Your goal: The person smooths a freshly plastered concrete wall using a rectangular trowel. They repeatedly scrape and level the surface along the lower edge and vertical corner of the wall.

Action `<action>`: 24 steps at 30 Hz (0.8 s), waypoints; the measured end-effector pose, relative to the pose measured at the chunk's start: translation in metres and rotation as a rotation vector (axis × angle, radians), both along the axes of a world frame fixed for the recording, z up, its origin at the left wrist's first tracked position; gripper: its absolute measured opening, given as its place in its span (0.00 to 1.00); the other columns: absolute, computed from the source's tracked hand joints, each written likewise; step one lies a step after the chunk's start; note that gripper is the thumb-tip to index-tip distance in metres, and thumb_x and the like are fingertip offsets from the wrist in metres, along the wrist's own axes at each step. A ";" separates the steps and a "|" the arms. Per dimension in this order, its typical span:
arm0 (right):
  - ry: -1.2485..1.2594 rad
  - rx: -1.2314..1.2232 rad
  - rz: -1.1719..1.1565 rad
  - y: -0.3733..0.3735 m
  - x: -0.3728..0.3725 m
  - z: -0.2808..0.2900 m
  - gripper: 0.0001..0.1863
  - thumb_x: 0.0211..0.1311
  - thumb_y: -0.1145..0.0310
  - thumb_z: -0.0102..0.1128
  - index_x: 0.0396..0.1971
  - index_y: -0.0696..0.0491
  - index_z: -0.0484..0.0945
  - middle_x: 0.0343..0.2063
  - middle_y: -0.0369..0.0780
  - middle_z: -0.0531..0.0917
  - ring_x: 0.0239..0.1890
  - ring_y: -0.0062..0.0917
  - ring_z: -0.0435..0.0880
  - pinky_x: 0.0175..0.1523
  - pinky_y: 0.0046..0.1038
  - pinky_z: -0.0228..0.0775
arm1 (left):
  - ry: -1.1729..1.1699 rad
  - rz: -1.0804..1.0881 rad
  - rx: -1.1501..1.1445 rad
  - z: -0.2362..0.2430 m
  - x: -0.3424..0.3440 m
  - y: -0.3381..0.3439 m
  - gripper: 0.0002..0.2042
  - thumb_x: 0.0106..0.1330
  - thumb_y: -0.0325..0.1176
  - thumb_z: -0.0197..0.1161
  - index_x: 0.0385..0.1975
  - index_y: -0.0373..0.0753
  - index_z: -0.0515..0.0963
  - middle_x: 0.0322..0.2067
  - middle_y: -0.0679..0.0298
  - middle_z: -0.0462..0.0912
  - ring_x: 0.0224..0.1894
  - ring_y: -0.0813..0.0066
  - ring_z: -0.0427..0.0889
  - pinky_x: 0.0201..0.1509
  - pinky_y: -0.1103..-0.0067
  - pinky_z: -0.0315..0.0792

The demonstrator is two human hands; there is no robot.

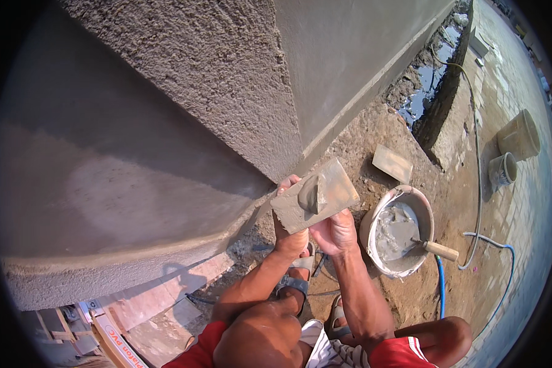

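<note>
In front of the wall corner, a flat rectangular mortar board (340, 184) is held tilted, with a rounded lump of grey mortar (310, 195) on its upper face. My left hand (290, 241) grips it from behind and below; its fingertips show past the far left edge. Under the board's near edge is my right hand (335, 233), palm turned up, its fingers partly hidden behind the board and supporting it. To the right stands a bucket (427, 211) of wet grey mix, with a wooden-handled trowel (440, 250) resting in it.
Rough plaster (227, 80) covers the corner face between smoother walls. Another flat board (392, 163) lies on the dirt beyond the bucket. Farther right are two pails (519, 135), a hose (476, 122) and a water-filled trench (426, 92). A long carton (113, 337) lies lower left.
</note>
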State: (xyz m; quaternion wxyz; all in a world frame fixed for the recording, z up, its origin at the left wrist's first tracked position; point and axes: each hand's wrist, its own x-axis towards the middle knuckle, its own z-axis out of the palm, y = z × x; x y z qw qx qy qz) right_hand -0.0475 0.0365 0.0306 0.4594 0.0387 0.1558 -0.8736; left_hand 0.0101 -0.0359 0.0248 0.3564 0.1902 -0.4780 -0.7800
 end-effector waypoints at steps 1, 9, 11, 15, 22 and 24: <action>-0.022 0.005 -0.006 0.002 0.001 -0.008 0.26 0.53 0.68 0.63 0.53 0.57 0.68 0.51 0.43 0.75 0.55 0.34 0.73 0.62 0.42 0.61 | -0.045 0.001 0.013 -0.006 0.002 0.004 0.31 0.54 0.30 0.67 0.56 0.35 0.58 0.50 0.63 0.67 0.54 0.77 0.66 0.59 0.77 0.61; -0.180 -0.070 -0.015 0.020 -0.001 -0.103 0.21 0.56 0.69 0.61 0.51 0.53 0.70 0.48 0.38 0.78 0.51 0.30 0.76 0.59 0.41 0.66 | -0.288 -0.155 -0.043 -0.064 0.065 0.031 0.46 0.48 0.27 0.70 0.64 0.35 0.44 0.49 0.58 0.65 0.49 0.70 0.68 0.57 0.73 0.62; -0.160 -0.052 -0.052 0.019 -0.001 -0.131 0.22 0.56 0.68 0.61 0.51 0.53 0.70 0.48 0.38 0.77 0.50 0.30 0.77 0.59 0.41 0.66 | -0.350 -0.190 0.097 -0.073 0.094 0.036 0.45 0.50 0.24 0.67 0.65 0.35 0.43 0.48 0.57 0.66 0.45 0.73 0.71 0.52 0.75 0.66; -0.141 0.057 -0.017 0.011 0.002 -0.186 0.21 0.60 0.69 0.58 0.53 0.53 0.67 0.51 0.39 0.74 0.51 0.29 0.76 0.53 0.35 0.74 | -0.428 -0.223 0.047 -0.079 0.126 0.033 0.39 0.54 0.21 0.63 0.64 0.34 0.48 0.44 0.58 0.68 0.41 0.75 0.74 0.47 0.79 0.70; -0.123 0.184 0.040 -0.014 0.005 -0.217 0.21 0.62 0.72 0.53 0.56 0.56 0.64 0.51 0.41 0.73 0.49 0.29 0.77 0.51 0.32 0.76 | -0.450 -0.191 0.078 -0.075 0.137 0.025 0.34 0.56 0.24 0.62 0.62 0.33 0.52 0.43 0.57 0.70 0.41 0.73 0.75 0.47 0.78 0.70; -0.104 0.203 0.077 -0.016 0.003 -0.219 0.22 0.63 0.72 0.53 0.56 0.56 0.64 0.51 0.41 0.74 0.49 0.30 0.77 0.50 0.32 0.76 | -0.439 -0.173 0.073 -0.076 0.139 0.021 0.33 0.56 0.24 0.62 0.61 0.33 0.53 0.42 0.57 0.70 0.40 0.73 0.75 0.47 0.78 0.70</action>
